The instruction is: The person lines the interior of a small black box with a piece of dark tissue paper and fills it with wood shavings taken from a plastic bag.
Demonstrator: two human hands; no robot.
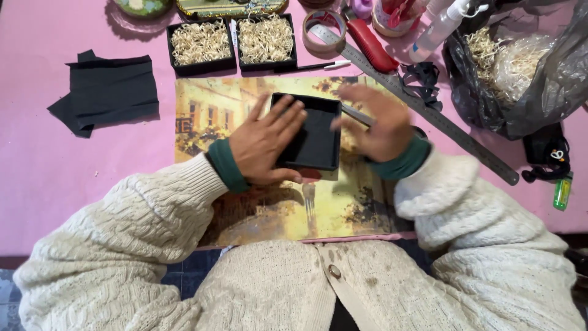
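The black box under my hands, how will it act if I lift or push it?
The black box looks shallow, thin-walled and empty, so probably light. Its flat base on the mat should slide, not roll or tip. With the left hand pressing on it, the walls may flex under a hard squeeze.

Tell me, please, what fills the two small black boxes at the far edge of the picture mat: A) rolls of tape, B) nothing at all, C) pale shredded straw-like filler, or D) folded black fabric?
C: both small black boxes at the far edge of the mat are packed with pale shredded filler, while the black box under the left hand shows only a dark inside.
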